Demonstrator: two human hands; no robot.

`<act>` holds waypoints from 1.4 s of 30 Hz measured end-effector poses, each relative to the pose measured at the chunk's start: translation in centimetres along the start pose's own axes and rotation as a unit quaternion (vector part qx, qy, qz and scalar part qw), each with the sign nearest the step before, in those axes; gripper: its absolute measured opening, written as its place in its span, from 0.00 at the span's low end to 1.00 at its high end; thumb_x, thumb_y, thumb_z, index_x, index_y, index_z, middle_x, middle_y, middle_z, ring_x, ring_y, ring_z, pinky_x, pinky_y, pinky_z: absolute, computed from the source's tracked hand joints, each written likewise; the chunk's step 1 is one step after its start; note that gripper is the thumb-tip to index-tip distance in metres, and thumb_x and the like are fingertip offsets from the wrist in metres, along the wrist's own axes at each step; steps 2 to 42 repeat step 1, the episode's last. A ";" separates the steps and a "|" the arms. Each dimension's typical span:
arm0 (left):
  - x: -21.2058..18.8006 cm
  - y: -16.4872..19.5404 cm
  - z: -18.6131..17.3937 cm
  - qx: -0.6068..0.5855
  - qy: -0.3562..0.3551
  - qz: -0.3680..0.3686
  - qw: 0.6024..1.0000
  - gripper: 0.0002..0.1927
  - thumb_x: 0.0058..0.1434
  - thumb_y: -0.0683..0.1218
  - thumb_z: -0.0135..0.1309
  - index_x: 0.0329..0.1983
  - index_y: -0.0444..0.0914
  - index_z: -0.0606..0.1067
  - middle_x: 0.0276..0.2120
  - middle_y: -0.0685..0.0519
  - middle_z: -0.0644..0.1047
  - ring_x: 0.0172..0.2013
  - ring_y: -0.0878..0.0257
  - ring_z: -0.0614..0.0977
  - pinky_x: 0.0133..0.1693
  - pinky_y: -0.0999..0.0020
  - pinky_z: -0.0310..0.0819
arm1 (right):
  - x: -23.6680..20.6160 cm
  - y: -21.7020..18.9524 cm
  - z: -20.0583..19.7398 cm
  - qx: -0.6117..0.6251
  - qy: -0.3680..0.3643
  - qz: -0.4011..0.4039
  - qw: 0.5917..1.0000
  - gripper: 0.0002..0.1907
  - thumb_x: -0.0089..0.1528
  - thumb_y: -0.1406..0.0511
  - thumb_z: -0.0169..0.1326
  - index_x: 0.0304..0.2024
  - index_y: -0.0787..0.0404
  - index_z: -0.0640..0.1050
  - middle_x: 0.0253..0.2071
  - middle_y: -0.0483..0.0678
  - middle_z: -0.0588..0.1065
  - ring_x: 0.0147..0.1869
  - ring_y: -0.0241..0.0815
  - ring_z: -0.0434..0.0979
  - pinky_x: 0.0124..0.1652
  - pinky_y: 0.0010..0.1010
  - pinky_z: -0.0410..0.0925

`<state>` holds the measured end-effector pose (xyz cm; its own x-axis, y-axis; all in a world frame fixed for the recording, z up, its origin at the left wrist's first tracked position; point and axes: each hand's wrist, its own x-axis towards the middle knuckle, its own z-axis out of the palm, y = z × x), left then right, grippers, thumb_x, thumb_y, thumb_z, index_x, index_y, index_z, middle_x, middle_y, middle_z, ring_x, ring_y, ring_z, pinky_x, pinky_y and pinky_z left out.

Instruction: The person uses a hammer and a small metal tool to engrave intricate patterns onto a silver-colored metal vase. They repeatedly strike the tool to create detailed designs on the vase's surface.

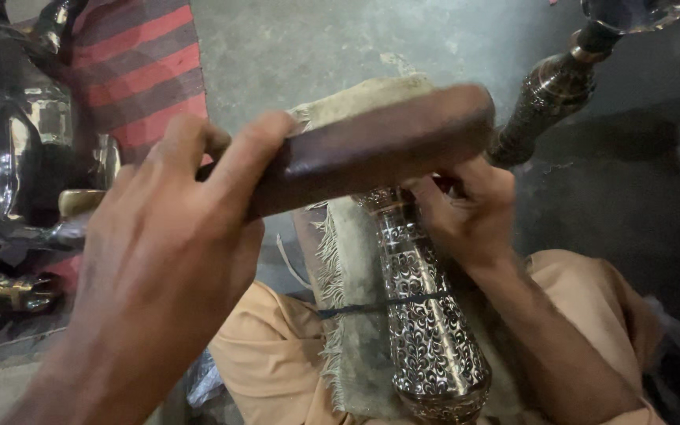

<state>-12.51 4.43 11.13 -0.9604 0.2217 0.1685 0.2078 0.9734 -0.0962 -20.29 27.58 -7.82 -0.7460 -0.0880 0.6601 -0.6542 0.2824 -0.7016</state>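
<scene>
Here, left hand (163,260) in foreground, blurred, fingers (249,149) curled around one end of a dark brown wooden block (371,145), held level and tilted slightly upward to the right. Pale fabric pad (364,96) along the block's top edge. Right hand (466,212) just beneath the block's right end, fingers pressed together and closed on the neck of an engraved metal vase (430,315); exact fingertip contact hidden by the block. Vase lying lengthwise on the lap, neck toward the block, broad base toward the camera, surface covered in fine scrolling pattern, silver on dark. Thin dark cord (379,304) across the vase's middle and over the frayed cloth (340,315) to its left. Cloth between vase and orange trousers (269,354), fringed along the left edge. At upper right, a second dark patterned metal stem (548,98) slanting up from behind the block, apart from both hands. At far left, several shiny metal vessels (17,142) standing close together beside a red-and-grey striped textile (143,67). Grey concrete floor (301,47) behind everything.
</scene>
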 end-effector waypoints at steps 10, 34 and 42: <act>-0.3 0.1 0.1 -0.003 0.023 0.022 0.999 0.30 0.64 0.40 0.57 0.70 0.50 0.70 0.41 0.44 0.74 0.31 0.54 0.78 0.35 0.52 0.75 | -0.1 0.3 0.0 -0.014 -0.001 -0.006 1.000 0.05 0.68 0.69 0.62 0.44 0.63 0.79 0.35 0.48 0.82 0.37 0.37 0.85 0.35 0.24 0.75; -0.3 0.1 0.1 -0.003 0.023 0.022 0.999 0.30 0.64 0.40 0.57 0.70 0.50 0.70 0.41 0.44 0.74 0.31 0.54 0.78 0.35 0.52 0.75 | -0.1 0.3 0.0 -0.014 -0.001 -0.006 1.000 0.05 0.68 0.69 0.62 0.44 0.63 0.79 0.35 0.48 0.82 0.37 0.37 0.85 0.35 0.24 0.75; -0.3 0.1 0.1 -0.003 0.023 0.022 0.999 0.30 0.64 0.40 0.57 0.70 0.50 0.70 0.41 0.44 0.74 0.31 0.54 0.78 0.35 0.52 0.75 | -0.1 0.3 0.0 -0.014 -0.001 -0.006 1.000 0.05 0.68 0.69 0.62 0.44 0.63 0.79 0.35 0.48 0.82 0.37 0.37 0.85 0.35 0.24 0.75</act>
